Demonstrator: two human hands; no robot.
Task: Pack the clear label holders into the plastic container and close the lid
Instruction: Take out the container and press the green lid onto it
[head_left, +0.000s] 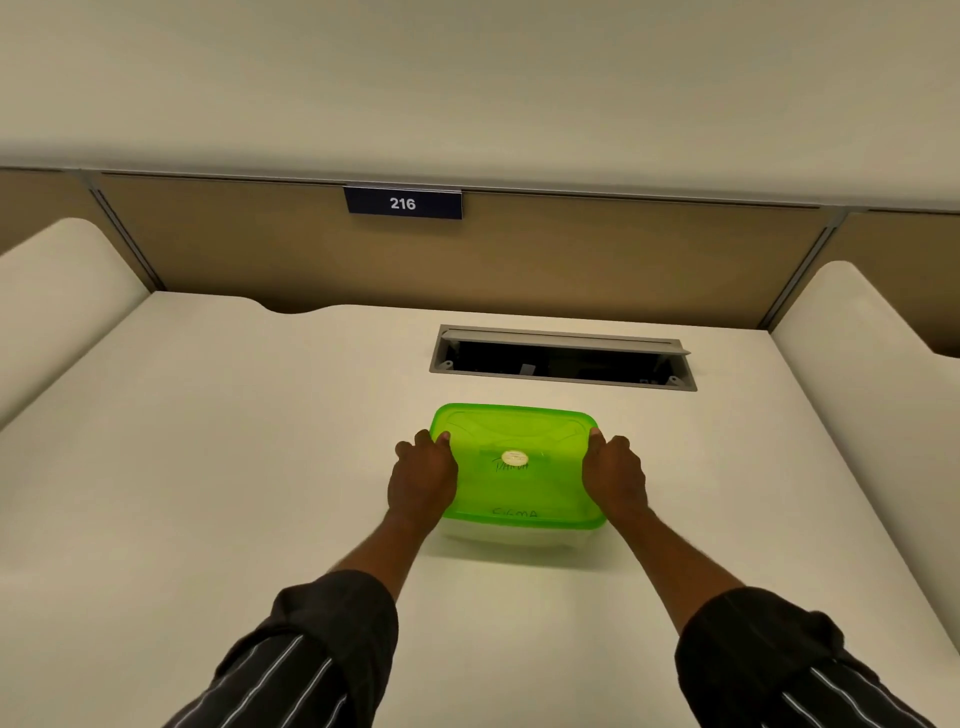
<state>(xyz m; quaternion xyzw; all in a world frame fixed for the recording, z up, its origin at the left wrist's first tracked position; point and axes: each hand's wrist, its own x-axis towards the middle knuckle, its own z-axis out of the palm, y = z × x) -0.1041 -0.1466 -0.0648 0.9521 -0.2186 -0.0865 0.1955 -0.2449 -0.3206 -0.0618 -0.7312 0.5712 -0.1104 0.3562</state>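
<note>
A clear plastic container (511, 540) stands on the white desk with its bright green lid (519, 483) lying flat on top. The lid carries a small round white sticker and faint handwriting. My left hand (423, 475) grips the left edge of the lid, thumb over the rim. On the opposite side my right hand (613, 475) holds the right edge the same way. No clear label holders are visible; the container's inside is hidden by the lid.
A white desk (208, 467) runs between rounded white side panels. An open grey cable hatch (563, 358) sits just behind the container. A tan partition at the back carries a dark sign reading 216 (402, 203).
</note>
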